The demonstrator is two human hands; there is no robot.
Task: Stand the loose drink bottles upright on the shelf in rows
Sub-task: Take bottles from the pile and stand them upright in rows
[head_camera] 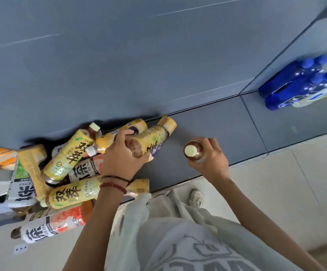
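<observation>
Left hand point(119, 161) curled round a yellow bottle point(151, 137), held on its side, brown bottom turned to the camera, neck pointing away to the back wall; thumb and fingers closed firmly on the lower part. Right hand point(211, 159) wrapped around a brown bottle point(191, 150) held straight up, cream cap on top; fingers bent about the body below the cap; not possible to tell whether the bottom touches the board. Both bottles above the grey shelf point(227, 122), a low board close to the floor point(276, 182); the brown one near the front edge, just to the right of the yellow one. To the left, a pile of bottles point(68, 165) lying in all directions, with yellow and orange labels, partly on the shelf and partly out on the floor. Far right, on the next section, a blue pack point(295, 85) of bottles, blurred. Two bracelets point(113, 182) on the left wrist; a shoe point(196, 196) just before the shelf edge.
</observation>
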